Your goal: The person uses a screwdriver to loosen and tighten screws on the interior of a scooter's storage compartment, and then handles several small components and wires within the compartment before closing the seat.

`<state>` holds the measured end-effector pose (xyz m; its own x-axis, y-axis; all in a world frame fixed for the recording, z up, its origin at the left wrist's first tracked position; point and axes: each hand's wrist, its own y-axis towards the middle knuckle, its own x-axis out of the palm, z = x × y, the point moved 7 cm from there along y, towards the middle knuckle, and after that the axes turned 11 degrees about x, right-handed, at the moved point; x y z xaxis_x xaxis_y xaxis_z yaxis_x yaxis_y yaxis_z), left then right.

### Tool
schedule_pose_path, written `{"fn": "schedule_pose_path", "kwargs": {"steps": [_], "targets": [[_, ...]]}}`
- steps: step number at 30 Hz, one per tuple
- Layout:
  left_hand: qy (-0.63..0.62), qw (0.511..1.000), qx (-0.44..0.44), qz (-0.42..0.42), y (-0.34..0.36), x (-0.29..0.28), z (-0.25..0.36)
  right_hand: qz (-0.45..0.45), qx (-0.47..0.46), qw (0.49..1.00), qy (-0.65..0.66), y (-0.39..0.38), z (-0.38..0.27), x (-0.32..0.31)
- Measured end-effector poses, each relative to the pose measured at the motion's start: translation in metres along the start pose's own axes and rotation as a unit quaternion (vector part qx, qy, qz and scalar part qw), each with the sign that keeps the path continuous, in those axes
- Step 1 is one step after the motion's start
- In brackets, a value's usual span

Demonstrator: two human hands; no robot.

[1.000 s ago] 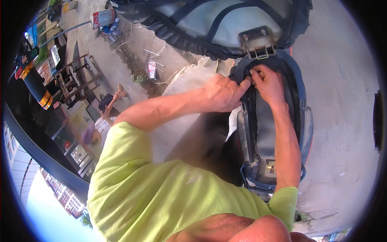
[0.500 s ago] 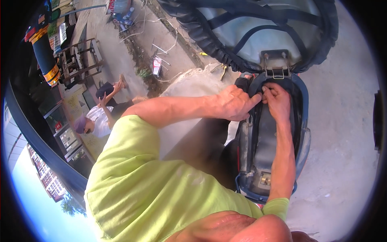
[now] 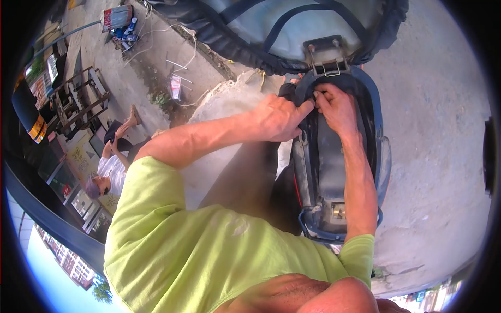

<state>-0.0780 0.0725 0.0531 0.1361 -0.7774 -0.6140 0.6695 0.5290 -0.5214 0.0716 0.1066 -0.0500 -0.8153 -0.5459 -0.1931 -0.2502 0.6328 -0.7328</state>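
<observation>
The lifted seat (image 3: 250, 49) of a scooter stands over its open under-seat storage compartment (image 3: 334, 167). At the left of the compartment's hinge end is my left hand (image 3: 276, 119), its fingers curled and one digit stretched to the black rim (image 3: 305, 91). My right hand (image 3: 338, 108) reaches into that same end, thumb and fingertips pinched together close to the left hand's tip. Whatever lies between the fingers of either hand is too small or hidden to make out. A metal hinge (image 3: 326, 55) joins the seat to the body just beyond the hands.
Concrete ground (image 3: 433, 104) lies right of the scooter. At the left a person (image 3: 112, 172) sits with legs stretched out. A wooden frame (image 3: 78, 99), white cord (image 3: 151, 34) and a bucket-like container (image 3: 117, 17) are farther off. A metal latch (image 3: 338, 211) sits at the compartment's near end.
The whole view has shifted, so the scooter and both hands appear farther left and higher. Both hands stay at the same spot on the compartment rim, fingers little changed.
</observation>
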Motion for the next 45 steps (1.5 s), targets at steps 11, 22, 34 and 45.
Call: {"fn": "schedule_pose_path", "kwargs": {"steps": [11,22,34,45], "targets": [[0.054,0.998,0.025,0.026,-0.004,-0.002,0.002,-0.036,0.025,0.997,0.056,-0.001,-0.007,0.005],[0.170,0.980,0.054,0.085,-0.014,-0.013,0.018,-0.029,0.005,0.999,0.019,0.004,-0.008,0.008],[0.235,0.932,0.140,0.240,-0.024,0.000,0.018,-0.016,0.005,1.000,0.013,-0.003,-0.016,0.006],[0.284,0.896,0.167,0.298,-0.017,0.007,0.019,-0.017,-0.006,1.000,0.003,0.002,-0.005,0.002]]}}
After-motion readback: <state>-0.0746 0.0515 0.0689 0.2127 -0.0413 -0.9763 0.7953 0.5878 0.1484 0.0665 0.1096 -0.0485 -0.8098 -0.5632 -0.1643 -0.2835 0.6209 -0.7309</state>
